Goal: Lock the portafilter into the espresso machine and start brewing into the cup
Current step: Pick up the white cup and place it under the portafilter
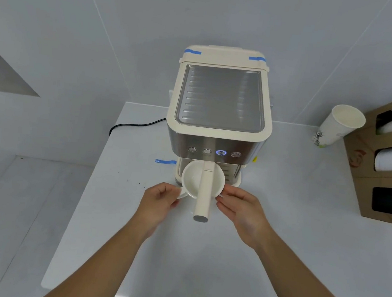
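A cream espresso machine (221, 98) stands at the back of a white table (113, 248). Its third button (221, 152) glows blue. The portafilter handle (205, 192) sticks straight out toward me from under the brew head. Below it a white cup (190, 180) rests on a saucer (182, 195) at the drip tray. My left hand (159, 203) pinches the saucer's left rim. My right hand (239, 208) has its fingers at the saucer's right edge, beside the handle. The saucer's right rim is hidden by those fingers.
A tall paper cup (338, 125) stands at the right back. A cardboard dispenser (387, 164) with stacked cups lines the right edge. A black power cord (132, 124) runs off the table to the left. Blue tape (165, 161) marks the table beside the machine.
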`<action>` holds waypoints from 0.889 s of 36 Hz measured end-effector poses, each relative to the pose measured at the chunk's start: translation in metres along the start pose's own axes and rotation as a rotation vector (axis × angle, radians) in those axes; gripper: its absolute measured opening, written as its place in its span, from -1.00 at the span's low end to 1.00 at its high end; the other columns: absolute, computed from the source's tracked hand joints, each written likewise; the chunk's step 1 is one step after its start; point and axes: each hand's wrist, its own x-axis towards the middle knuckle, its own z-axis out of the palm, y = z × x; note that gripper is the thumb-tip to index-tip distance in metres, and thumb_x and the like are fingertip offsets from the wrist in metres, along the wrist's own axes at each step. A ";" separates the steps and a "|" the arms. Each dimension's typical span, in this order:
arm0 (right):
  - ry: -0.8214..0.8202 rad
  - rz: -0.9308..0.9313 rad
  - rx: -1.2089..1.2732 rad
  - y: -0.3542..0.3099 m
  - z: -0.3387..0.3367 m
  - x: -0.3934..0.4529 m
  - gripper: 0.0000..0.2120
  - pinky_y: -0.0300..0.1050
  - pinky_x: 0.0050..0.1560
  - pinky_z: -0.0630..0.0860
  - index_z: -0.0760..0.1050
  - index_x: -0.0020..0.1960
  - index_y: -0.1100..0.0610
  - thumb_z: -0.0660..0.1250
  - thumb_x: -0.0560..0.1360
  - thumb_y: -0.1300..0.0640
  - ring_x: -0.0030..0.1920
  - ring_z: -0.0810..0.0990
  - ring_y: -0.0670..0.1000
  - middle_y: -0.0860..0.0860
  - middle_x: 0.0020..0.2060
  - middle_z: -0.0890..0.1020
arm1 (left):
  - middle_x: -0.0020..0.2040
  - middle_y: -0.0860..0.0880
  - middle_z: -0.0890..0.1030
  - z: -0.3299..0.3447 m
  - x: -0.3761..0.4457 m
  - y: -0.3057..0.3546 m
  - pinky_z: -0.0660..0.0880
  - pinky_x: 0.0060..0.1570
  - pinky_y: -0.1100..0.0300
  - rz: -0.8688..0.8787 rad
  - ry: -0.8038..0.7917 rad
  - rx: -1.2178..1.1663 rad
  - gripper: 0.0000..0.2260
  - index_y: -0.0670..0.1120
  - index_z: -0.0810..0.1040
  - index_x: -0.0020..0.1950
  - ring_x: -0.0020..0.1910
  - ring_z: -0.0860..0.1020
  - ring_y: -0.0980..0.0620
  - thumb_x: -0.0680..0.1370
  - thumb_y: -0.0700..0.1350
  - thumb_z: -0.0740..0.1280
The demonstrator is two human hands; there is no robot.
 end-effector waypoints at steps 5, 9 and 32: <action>-0.034 -0.020 -0.025 -0.004 0.002 0.001 -0.66 -0.23 0.12 0.60 0.72 -0.04 0.00 0.31 0.53 0.38 0.12 0.63 0.00 0.16 0.01 0.61 | -0.11 -0.12 0.61 0.007 0.014 0.005 0.57 0.18 0.01 -0.011 0.000 -0.069 -0.90 -0.19 0.62 -0.14 -0.10 0.57 -0.04 0.56 -0.21 0.36; -0.050 -0.018 -0.035 -0.006 0.005 0.003 -0.66 -0.01 0.38 0.45 0.67 0.12 0.01 0.29 0.54 0.37 0.23 0.59 0.02 0.10 0.05 0.63 | -0.06 -0.16 0.63 0.012 0.023 0.007 0.56 0.13 0.06 -0.015 0.006 -0.119 -0.91 -0.17 0.62 -0.13 -0.04 0.59 -0.07 0.56 -0.24 0.35; 0.004 0.000 0.025 -0.009 0.024 0.006 -0.72 0.16 0.46 0.32 0.67 -0.09 0.19 0.22 0.53 0.42 0.26 0.55 0.20 0.29 0.21 0.58 | -0.01 -0.21 0.66 0.027 0.046 0.007 0.57 0.04 0.12 -0.045 0.050 -0.165 -0.94 -0.15 0.64 -0.12 -0.03 0.61 -0.09 0.54 -0.20 0.39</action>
